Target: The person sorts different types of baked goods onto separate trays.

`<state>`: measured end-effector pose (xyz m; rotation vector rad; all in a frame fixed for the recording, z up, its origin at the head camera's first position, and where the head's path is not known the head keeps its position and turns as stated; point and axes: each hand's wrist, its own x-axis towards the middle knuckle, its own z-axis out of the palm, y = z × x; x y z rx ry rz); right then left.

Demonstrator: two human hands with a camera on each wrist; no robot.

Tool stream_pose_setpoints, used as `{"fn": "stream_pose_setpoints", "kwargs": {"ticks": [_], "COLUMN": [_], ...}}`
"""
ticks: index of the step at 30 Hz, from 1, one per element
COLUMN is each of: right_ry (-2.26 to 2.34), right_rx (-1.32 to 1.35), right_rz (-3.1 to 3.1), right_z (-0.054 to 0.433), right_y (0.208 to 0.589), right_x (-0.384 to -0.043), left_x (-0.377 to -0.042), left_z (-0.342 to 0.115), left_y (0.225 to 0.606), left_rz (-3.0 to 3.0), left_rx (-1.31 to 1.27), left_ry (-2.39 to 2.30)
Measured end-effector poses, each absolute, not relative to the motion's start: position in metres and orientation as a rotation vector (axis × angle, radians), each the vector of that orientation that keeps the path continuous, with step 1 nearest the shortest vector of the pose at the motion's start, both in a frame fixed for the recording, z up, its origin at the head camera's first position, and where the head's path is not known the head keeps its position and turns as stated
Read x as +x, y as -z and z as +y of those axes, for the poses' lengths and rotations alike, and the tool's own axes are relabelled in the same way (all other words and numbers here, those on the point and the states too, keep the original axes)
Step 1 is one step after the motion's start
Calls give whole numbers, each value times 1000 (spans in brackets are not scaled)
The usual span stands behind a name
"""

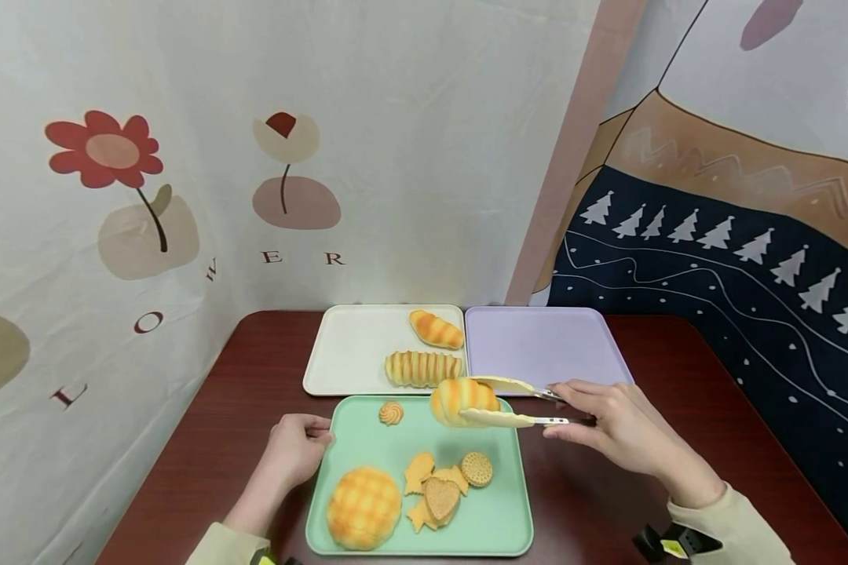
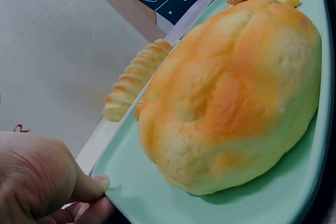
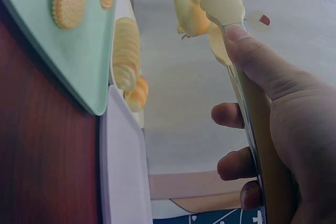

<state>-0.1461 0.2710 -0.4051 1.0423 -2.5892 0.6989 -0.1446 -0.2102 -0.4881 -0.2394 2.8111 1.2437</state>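
My right hand (image 1: 615, 420) grips a pair of tongs (image 1: 505, 420) with cream-coloured ends and metal arms. Pinched between those ends is a striped bread roll (image 1: 459, 400), held over the back right part of the green tray (image 1: 509, 502). In the right wrist view the thumb (image 3: 252, 51) presses one tong arm while the fingers wrap the other. My left hand (image 1: 297, 451) pinches the green tray's left edge, thumb on top. On this tray lie a round checked bun (image 1: 363, 508), a heart-shaped biscuit (image 1: 441, 498), a round biscuit (image 1: 477, 468) and a swirl cookie (image 1: 391, 413).
Behind the green tray, a white tray (image 1: 353, 345) bears a ridged long bread (image 1: 422, 368) and a croissant-like roll (image 1: 436, 329). Beside it lies a purple tray (image 1: 544, 341). Everything stands on a dark red table (image 1: 226, 392) against a printed cloth backdrop (image 1: 431, 157).
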Motion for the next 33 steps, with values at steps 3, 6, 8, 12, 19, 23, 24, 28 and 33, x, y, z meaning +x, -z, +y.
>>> {"fn": "stream_pose_setpoints", "kwargs": {"ticks": [3, 6, 8, 12, 19, 23, 24, 28, 33], "right_ry": [-697, -679, -663, -650, -652, -633, -625, -636, -680], "right_rx": [1051, 1061, 1068, 1062, 1077, 1082, 1081, 1085, 1088], "right_rz": [-2575, -2556, -2544, -2548, -2554, -2541, -2536, -2542, -2563], "right_z": [268, 264, 262, 255, 241, 234, 232, 224, 212], "right_y": [402, 401, 400, 400, 394, 393, 393, 393, 393], "right_x": [-152, -158, -162, -169, -183, -191, -193, -203, -214], "left_x": [-144, -144, -144, -144, -143, -143, -143, -143, -143], "left_z": [-210, -210, -210, -210, -210, -209, -209, -209, -210], "left_y": [488, 489, 489, 488, 487, 487, 487, 487, 488], "left_rz": [2816, 2816, 2813, 2807, 2815, 2821, 2822, 2824, 2827], "left_rx": [-240, -240, -241, -241, -243, -240, -238, -240, -238], "left_ry": [-1246, -1248, -1249, -1252, -1251, -1247, -1246, -1244, -1238]}}
